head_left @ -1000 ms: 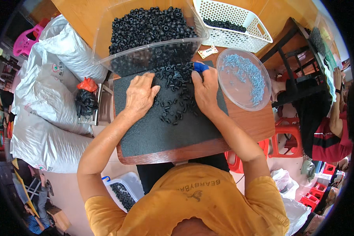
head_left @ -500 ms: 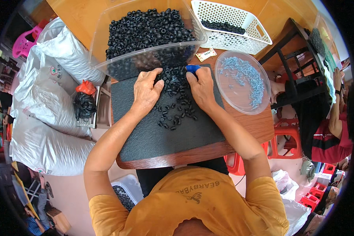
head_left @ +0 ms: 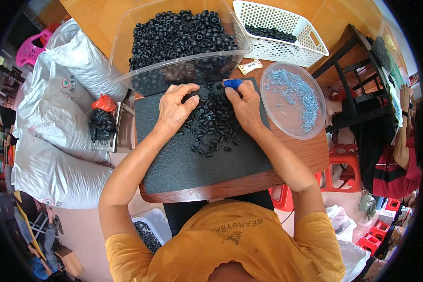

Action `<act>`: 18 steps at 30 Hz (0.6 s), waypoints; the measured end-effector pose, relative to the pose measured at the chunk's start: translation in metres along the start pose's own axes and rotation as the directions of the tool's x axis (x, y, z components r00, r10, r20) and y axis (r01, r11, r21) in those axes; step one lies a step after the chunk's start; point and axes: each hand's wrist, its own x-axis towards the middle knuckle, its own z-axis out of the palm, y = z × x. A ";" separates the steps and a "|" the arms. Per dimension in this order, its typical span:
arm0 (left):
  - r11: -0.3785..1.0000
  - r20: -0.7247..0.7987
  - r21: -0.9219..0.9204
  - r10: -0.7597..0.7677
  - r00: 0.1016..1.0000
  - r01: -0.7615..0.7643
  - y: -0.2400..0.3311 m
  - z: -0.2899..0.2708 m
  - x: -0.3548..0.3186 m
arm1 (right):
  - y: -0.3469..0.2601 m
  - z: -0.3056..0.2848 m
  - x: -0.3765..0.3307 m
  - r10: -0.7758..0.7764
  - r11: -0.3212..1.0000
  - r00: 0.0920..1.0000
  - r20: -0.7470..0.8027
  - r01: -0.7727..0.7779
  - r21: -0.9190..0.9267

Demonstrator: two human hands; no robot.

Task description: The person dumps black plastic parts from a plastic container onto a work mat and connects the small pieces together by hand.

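Note:
A loose pile of small black ring-shaped parts (head_left: 209, 115) lies spread on the dark grey mat (head_left: 188, 162). At the pile's left edge, my left hand (head_left: 176, 107) rests with thumb and forefinger stretched apart, holding nothing visible. My right hand (head_left: 244, 104) is on the pile's right side, its thumb and forefinger also apart. Blue wrapping (head_left: 232, 83) covers the tip of that forefinger. A few tiny bluish bits show among the black parts. Just beyond both hands stands a clear plastic bin (head_left: 174, 66) heaped with more of the black parts.
A round clear lid (head_left: 279, 115) with small blue pieces lies at the right. Behind it are a small wrapped packet (head_left: 250, 66) and a white perforated basket (head_left: 286, 49) with black parts. White sacks (head_left: 61, 164) stand left. A person in red (head_left: 392, 171) is far right.
The black parts have spread wider and flatter between my hands, toward me. Both hands have shifted only slightly and stay apart at the pile's sides.

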 end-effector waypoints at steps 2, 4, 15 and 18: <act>0.997 -0.024 0.070 0.045 0.999 -0.043 -0.005 0.001 0.003 | 0.003 0.004 0.003 -0.020 1.000 1.000 -0.021 0.020 -0.023; 0.995 -0.015 0.091 0.044 0.999 -0.043 -0.008 0.007 0.003 | 0.007 0.011 0.005 -0.037 0.999 0.999 0.039 0.038 -0.032; 0.996 0.035 -0.028 -0.085 0.996 0.086 -0.002 0.003 0.004 | 0.002 0.001 0.007 0.045 0.998 0.994 0.096 -0.049 0.044; 1.000 0.003 0.002 0.023 1.000 -0.023 -0.007 0.010 0.006 | 0.013 0.007 0.013 -0.045 0.999 0.991 0.129 0.040 0.036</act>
